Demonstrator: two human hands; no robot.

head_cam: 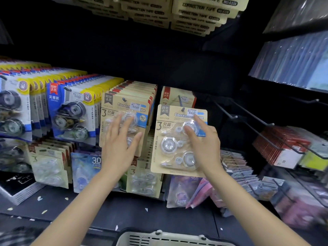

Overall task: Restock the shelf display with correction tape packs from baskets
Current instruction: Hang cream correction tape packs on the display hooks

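Observation:
A beige three-piece correction tape pack (170, 144) hangs at the front end of a peg hook, its hole threaded on the peg. My right hand (204, 144) lies against its right side with fingers straight on the blister. Behind it on the same peg hangs another beige pack (177, 96). To the left, a full row of the same beige packs (122, 110) hangs on its own peg; my left hand (119, 146) presses flat against the front pack, fingers spread. A grey basket (159, 238) sits at the bottom edge of the view.
Blue and yellow tape packs (71, 110) fill the pegs at left. Lower rows hold more beige packs (51, 167) and purple packs (182, 190). Bare peg hooks (248, 121) stick out at right beside red-edged packs (280, 148). Cream correction tape cards (198, 13) hang overhead.

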